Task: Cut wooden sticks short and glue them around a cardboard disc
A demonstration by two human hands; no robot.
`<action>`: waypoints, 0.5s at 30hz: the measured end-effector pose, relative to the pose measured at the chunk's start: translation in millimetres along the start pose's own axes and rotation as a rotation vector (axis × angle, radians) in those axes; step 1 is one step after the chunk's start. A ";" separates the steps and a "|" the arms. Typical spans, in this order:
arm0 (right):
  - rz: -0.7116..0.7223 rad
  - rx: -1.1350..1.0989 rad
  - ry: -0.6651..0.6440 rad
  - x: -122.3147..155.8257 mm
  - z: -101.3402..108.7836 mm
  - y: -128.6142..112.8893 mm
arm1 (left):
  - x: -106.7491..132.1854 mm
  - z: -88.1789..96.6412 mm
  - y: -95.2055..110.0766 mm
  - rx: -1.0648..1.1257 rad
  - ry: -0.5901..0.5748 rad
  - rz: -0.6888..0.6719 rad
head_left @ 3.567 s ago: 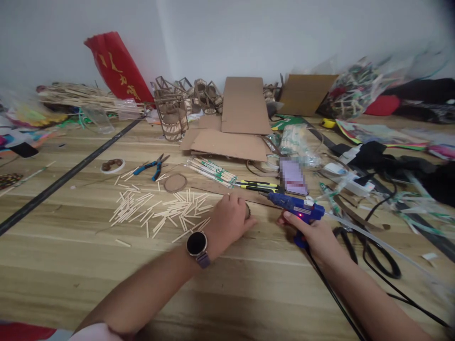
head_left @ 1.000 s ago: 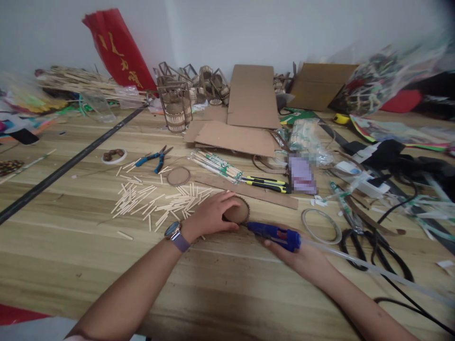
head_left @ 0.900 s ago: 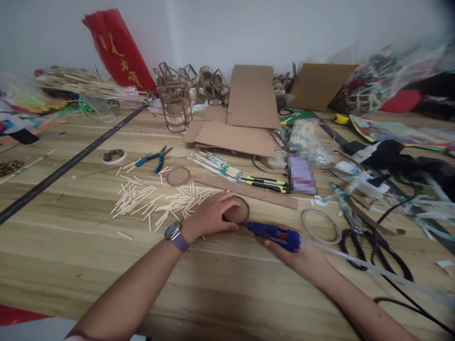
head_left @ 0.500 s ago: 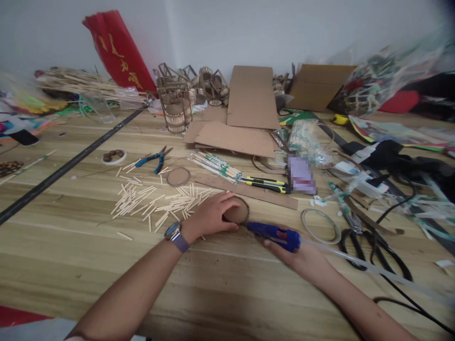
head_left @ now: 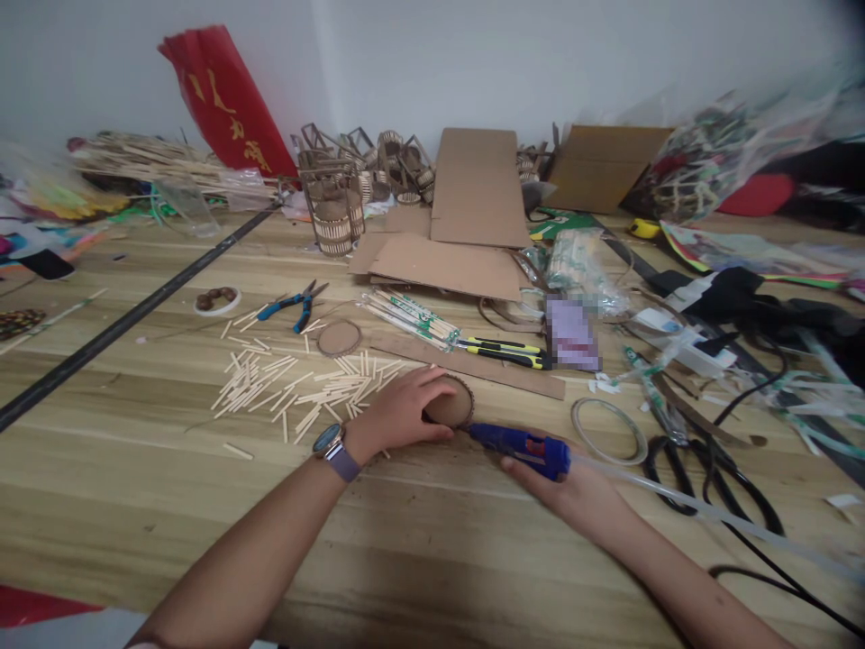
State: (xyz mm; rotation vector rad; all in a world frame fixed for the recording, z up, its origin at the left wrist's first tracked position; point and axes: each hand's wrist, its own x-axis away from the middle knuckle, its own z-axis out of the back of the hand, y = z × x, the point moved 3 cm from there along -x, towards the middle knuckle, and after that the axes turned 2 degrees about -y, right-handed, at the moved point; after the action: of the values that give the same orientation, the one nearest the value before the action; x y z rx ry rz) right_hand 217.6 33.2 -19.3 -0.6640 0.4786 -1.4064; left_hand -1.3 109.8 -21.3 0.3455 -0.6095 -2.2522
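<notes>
My left hand [head_left: 409, 406] curls its fingers and thumb around the left side of a round cardboard disc [head_left: 451, 406] with a dark rim. In my right hand [head_left: 574, 491] is a blue hot glue gun [head_left: 523, 449], a long clear glue stick [head_left: 655, 489] trailing from its back. The gun's nozzle points left and meets, or nearly meets, the disc's lower right edge; which one I cannot tell. A second cardboard disc [head_left: 339, 339] lies flat beyond my left hand. Many short wooden sticks [head_left: 253, 383] are scattered left of it.
Behind the discs lie blue-handled pliers [head_left: 294, 305], wrapped chopsticks [head_left: 412, 317], yellow-black utility knives [head_left: 504, 350] and cardboard sheets [head_left: 446, 264]. Black-handled scissors [head_left: 676, 473] and a tape ring [head_left: 609, 431] are at the right. Small stick baskets [head_left: 332, 225] stand along the wall.
Almost nothing differs. Both hands, the disc and the glue gun keep their places; the whole view has shifted very slightly.
</notes>
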 end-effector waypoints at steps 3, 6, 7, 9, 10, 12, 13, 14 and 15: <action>-0.041 -0.067 0.014 -0.3 2.7 -2.2 | 0.1 -0.2 -0.1 0.002 0.001 0.001; -0.184 -0.235 0.044 -2.9 10.2 1.5 | 0.4 -1.4 -1.0 0.002 -0.004 0.006; -0.255 -0.327 0.051 -4.3 13.1 4.3 | 0.4 -1.8 -1.5 0.000 -0.008 0.006; -0.368 -0.589 0.011 -7.8 17.3 9.1 | 0.7 -2.4 -2.8 -0.011 -0.016 -0.002; -0.400 -0.744 -0.026 -9.7 18.8 10.6 | 0.9 -2.4 -3.4 -0.018 -0.020 -0.012; -0.436 -0.998 -0.093 -12.9 22.2 12.9 | 1.5 -1.0 -4.0 -0.024 -0.021 -0.032; -0.462 -1.060 -0.104 -13.6 24.6 15.0 | 1.8 0.5 -4.0 -0.022 -0.011 -0.040; -0.489 -1.077 -0.104 -13.8 27.4 17.8 | 2.2 2.6 -3.7 -0.016 0.011 -0.046; -0.506 -1.058 -0.100 -13.6 30.6 21.0 | 2.5 5.4 -3.0 -0.006 0.046 -0.055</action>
State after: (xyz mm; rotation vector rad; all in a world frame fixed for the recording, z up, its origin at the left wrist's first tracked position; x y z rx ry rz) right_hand 251.9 51.6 -12.1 -1.7937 1.0388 -1.5142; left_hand -7.1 111.4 -18.5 0.4146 -0.5748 -2.2912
